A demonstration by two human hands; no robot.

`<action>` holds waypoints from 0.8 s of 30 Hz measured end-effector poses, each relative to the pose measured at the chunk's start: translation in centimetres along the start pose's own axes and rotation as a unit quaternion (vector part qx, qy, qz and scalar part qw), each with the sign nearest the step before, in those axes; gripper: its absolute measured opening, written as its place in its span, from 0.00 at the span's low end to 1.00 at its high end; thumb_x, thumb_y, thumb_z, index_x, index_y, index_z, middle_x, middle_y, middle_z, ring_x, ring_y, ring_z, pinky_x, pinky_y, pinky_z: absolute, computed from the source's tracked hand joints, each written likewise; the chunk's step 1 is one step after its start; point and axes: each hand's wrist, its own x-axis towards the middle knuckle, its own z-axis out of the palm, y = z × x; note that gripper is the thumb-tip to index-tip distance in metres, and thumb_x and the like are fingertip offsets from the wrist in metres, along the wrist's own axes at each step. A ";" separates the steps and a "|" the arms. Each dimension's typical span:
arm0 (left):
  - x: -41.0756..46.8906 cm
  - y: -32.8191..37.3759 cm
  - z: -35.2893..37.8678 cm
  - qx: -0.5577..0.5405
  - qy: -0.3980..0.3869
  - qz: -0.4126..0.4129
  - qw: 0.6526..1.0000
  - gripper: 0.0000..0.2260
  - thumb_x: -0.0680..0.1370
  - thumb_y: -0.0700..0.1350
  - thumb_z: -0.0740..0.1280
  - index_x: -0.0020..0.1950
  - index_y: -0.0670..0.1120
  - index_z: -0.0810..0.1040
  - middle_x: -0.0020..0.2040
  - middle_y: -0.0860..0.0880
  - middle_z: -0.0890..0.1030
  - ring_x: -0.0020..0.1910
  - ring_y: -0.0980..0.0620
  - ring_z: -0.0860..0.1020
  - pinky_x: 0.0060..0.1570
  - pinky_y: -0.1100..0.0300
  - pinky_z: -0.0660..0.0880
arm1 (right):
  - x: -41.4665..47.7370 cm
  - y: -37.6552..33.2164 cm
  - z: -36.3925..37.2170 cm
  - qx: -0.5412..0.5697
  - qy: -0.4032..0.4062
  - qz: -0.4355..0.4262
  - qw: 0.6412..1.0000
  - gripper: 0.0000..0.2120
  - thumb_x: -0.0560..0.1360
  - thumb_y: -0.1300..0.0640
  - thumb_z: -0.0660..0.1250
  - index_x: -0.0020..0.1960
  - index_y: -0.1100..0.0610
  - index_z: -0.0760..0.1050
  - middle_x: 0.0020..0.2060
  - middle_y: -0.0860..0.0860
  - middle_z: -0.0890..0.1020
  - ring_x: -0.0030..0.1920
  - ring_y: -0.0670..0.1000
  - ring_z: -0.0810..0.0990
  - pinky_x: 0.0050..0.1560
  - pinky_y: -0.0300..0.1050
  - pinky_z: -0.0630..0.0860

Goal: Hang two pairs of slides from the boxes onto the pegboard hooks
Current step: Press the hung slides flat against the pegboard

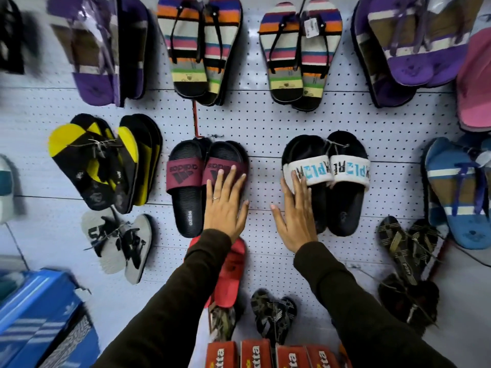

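Slides hang in two pairs side by side on the pegboard (265, 123), and the person stands close with both arms up against it. Left hand (225, 205) lies flat, fingers spread, on the right shoe of the maroon-strapped black slides (191, 181), palm covering its lower half; a ring shows on one finger. Right hand (295, 216) is flat and spread too, fingertips resting on the white strap of the left shoe of the white-strapped black slides (337, 179), thumb out to the side over bare board. Neither hand grips anything. Both pairs hang toe-down from hooks at about the same height, a gap of board between them. Striped flip-flops (202, 49) hang above, yellow-and-black ones (101, 163) to the left. Red shoe boxes (265, 353) sit at the bottom edge, a blue box (39, 314) at lower left.
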 end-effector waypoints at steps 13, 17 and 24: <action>-1.0 -13.6 -1.7 -0.061 -0.073 -0.014 0.995 0.30 0.80 0.56 0.55 0.79 0.47 0.52 0.80 0.45 0.51 0.80 0.44 0.47 0.78 0.46 0.51 | 3.9 -11.6 7.3 -0.026 -0.081 -0.073 0.994 0.31 0.82 0.46 0.54 0.82 0.53 0.52 0.82 0.53 0.51 0.83 0.57 0.44 0.81 0.59 0.50; -0.1 -14.3 -0.3 -0.053 -0.107 -0.004 0.993 0.32 0.79 0.58 0.55 0.80 0.46 0.50 0.81 0.44 0.49 0.80 0.43 0.46 0.79 0.48 0.52 | 4.3 -10.9 8.1 -0.042 -0.102 -0.052 0.993 0.32 0.82 0.47 0.55 0.82 0.53 0.50 0.82 0.53 0.49 0.83 0.57 0.44 0.81 0.59 0.52; -0.4 -14.5 0.6 -0.022 -0.116 -0.001 0.993 0.33 0.78 0.60 0.52 0.80 0.48 0.49 0.81 0.46 0.48 0.80 0.45 0.46 0.78 0.47 0.53 | 4.4 -10.8 7.3 -0.041 -0.138 -0.048 0.988 0.33 0.82 0.47 0.56 0.82 0.51 0.48 0.83 0.51 0.46 0.83 0.55 0.42 0.80 0.58 0.56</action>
